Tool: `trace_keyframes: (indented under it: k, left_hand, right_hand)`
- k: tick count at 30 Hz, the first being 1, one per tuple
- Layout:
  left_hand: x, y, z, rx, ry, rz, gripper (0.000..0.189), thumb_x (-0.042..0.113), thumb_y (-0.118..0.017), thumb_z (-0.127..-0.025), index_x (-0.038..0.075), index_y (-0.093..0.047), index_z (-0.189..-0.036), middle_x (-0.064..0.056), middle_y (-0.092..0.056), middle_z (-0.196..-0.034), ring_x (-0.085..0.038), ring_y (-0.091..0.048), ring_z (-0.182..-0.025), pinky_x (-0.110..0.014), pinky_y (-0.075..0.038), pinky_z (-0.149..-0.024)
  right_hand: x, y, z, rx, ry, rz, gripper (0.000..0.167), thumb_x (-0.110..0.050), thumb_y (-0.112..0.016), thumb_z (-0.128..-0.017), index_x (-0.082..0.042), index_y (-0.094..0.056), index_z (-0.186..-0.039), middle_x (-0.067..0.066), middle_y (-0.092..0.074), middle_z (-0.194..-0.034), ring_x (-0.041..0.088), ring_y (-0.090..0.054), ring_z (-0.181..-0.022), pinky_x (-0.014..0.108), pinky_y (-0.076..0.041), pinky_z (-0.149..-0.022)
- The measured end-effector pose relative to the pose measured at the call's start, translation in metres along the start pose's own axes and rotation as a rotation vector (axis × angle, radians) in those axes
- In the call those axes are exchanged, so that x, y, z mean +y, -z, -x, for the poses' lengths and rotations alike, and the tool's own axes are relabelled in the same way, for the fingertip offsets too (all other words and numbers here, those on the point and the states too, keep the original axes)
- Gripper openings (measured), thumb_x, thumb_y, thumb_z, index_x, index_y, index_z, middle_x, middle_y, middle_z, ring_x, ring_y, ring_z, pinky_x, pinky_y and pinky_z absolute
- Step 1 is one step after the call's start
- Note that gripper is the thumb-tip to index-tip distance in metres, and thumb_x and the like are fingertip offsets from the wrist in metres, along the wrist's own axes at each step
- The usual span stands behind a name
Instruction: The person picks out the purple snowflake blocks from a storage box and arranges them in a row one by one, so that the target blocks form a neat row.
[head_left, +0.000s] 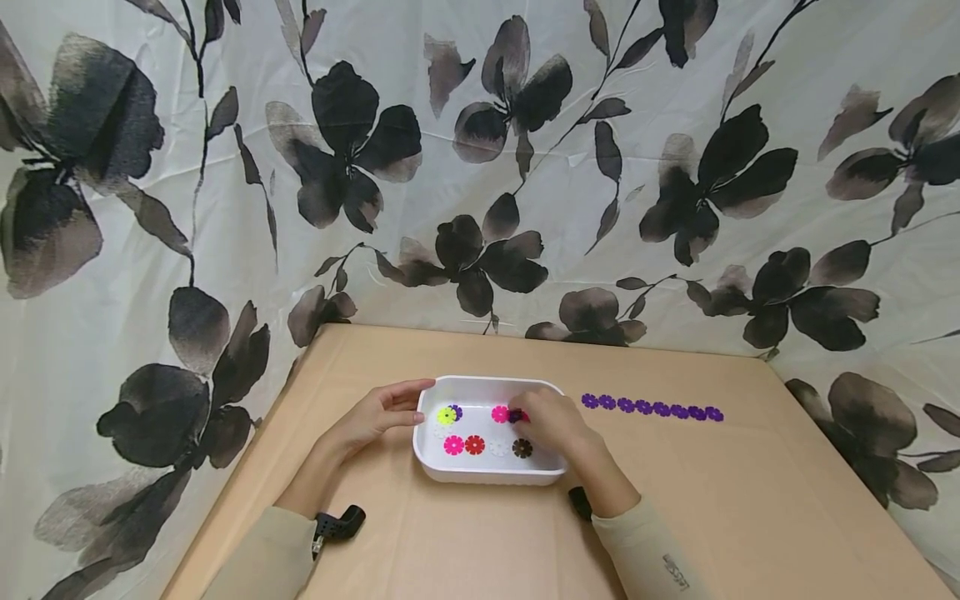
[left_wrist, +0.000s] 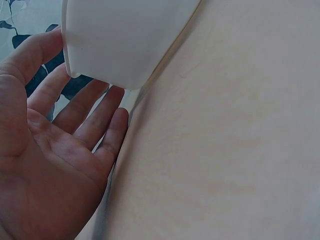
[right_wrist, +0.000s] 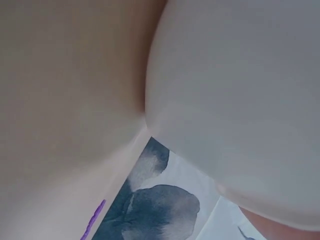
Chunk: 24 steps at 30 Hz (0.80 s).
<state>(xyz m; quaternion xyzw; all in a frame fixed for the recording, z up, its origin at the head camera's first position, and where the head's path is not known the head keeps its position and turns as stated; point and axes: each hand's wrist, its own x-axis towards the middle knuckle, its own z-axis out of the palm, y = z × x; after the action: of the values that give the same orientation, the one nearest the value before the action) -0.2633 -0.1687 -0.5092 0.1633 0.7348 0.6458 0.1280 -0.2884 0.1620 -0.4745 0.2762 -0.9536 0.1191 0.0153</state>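
A white tray stands on the table with flower-shaped plastic discs in it: yellow, pink, red, brown, some purple and clear ones. My left hand touches the tray's left end; in the left wrist view its thumb and loosely extended fingers meet the rim and outer wall. Reaching over the right side, my right hand has curled fingers at a dark purple disc, which they seem to pinch beside pink ones. The right wrist view hides those fingertips behind the tray wall.
To the right of the tray, several purple discs lie in a slightly slanting row on the tan table. A floral curtain hangs behind the table. Dark devices sit at the wrists.
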Motion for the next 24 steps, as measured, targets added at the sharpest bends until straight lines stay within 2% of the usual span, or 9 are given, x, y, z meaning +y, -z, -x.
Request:
trace_keyframes:
  k: [7,11,18,24]
  left_hand:
    - [-0.0003,0.0003,0.0,-0.001,-0.006,0.02,0.062,0.008,-0.074,-0.096,0.012,-0.052,-0.153,-0.012,-0.05,-0.159,-0.037,-0.051,-0.143,-0.029,-0.051,-0.108]
    - [-0.0001,-0.0002,-0.0003,-0.008,-0.012,0.023,0.062,0.007,-0.073,-0.096,0.01,-0.051,-0.154,-0.013,-0.049,-0.159,-0.038,-0.051,-0.143,-0.028,-0.051,-0.107]
    - [-0.001,-0.0005,0.0001,-0.01,-0.004,0.019,0.062,0.008,-0.074,-0.096,0.011,-0.052,-0.153,-0.012,-0.05,-0.158,-0.036,-0.051,-0.143,-0.028,-0.05,-0.108]
    - [-0.0005,0.0004,-0.0001,-0.014,-0.013,0.03,0.062,0.01,-0.074,-0.095,0.011,-0.052,-0.153,-0.013,-0.05,-0.159,-0.037,-0.051,-0.144,-0.028,-0.051,-0.107]
  right_hand:
    - [0.0006,-0.0036,-0.0074,-0.001,-0.01,0.025,0.009,-0.013,-0.082,-0.09,-0.016,-0.079,-0.098,-0.004,-0.069,-0.086,0.015,-0.055,-0.08,0.036,-0.052,-0.076]
    - [0.0008,-0.0034,-0.0097,-0.022,-0.018,0.012,0.01,-0.011,-0.082,-0.088,-0.013,-0.077,-0.097,-0.002,-0.068,-0.086,0.015,-0.054,-0.08,0.035,-0.051,-0.074]
    - [0.0004,-0.0036,-0.0082,-0.044,-0.002,-0.02,0.012,-0.009,-0.083,-0.087,-0.012,-0.073,-0.093,0.0,-0.066,-0.083,0.016,-0.053,-0.078,0.036,-0.05,-0.076]
    - [-0.0002,-0.0036,-0.0085,-0.047,-0.002,-0.004,0.015,-0.009,-0.082,-0.087,-0.012,-0.074,-0.1,-0.001,-0.067,-0.088,0.016,-0.054,-0.081,0.037,-0.052,-0.082]
